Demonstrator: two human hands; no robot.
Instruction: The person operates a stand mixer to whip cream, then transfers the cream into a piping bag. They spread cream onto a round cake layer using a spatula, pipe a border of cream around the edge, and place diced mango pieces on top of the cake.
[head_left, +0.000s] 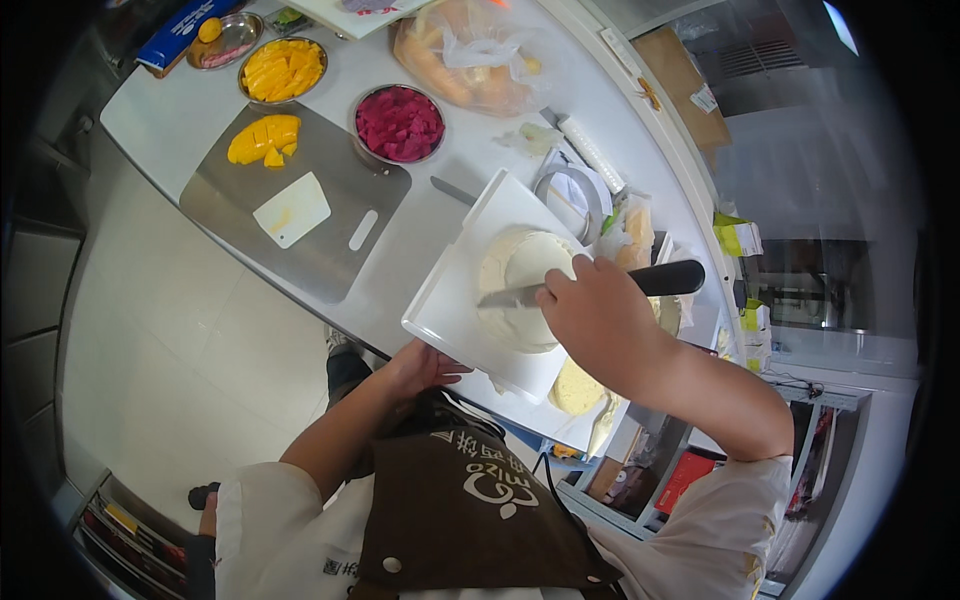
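My right hand (607, 322) grips an offset or straight icing spatula near its black handle (671, 278). The metal spatula blade (510, 298) lies flat over a round cake (517, 330) coated in pale cream. Beneath the cake is a white square tray (439, 300), tilted in view. My left hand (421, 367) is at the tray's near edge, fingers extended partly under the rim; whether it grips the tray is hidden. Near the tray's right corner lie a yellow sponge cake piece (576, 386) and a cream-filled piping bag (603, 426).
On the steel cutting board (330, 255) sit sliced mango (264, 140) and a white scraper (292, 210). Beyond are bowls of mango (281, 69) and red dragon fruit (400, 124). A knife blade (451, 190) pokes from behind the tray, near a metal ring (596, 214).
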